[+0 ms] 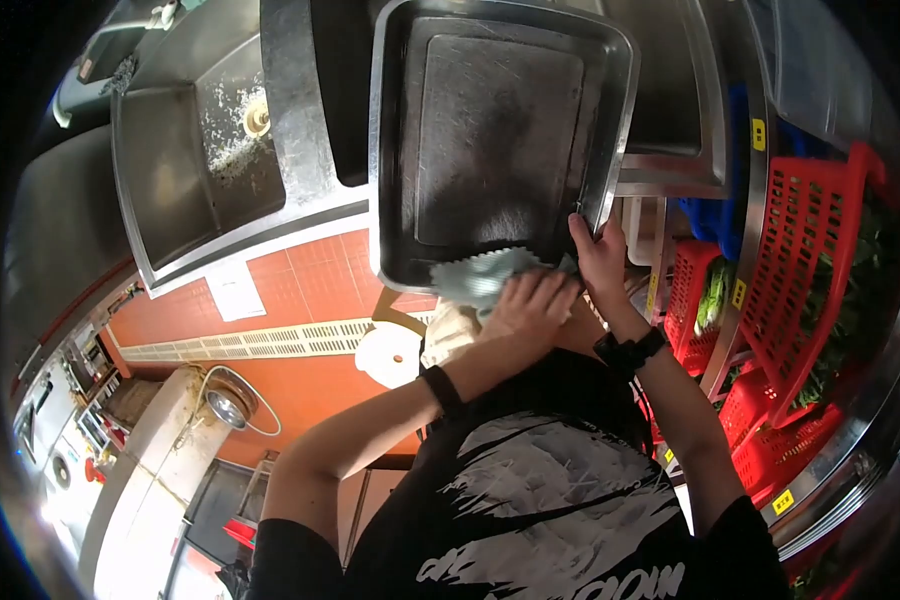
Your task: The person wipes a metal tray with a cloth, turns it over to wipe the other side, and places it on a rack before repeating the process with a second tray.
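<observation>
A large rectangular metal tray (500, 130) with a dark, scratched inside is tilted up in front of me over the sink edge. My right hand (602, 255) grips its lower right rim, thumb on the inner side. My left hand (535, 305) presses a grey-green cloth (485, 275) against the tray's near edge, its fingers bent over the cloth. Each wrist has a dark band, the right one with a watch-like piece.
A steel sink (170, 140) with white scraps round its drain lies at the left. Red baskets (805, 270) of greens stand on a rack at the right. Below are an orange tiled floor (300, 280), a drain grate (260, 342) and a round white object (388, 357).
</observation>
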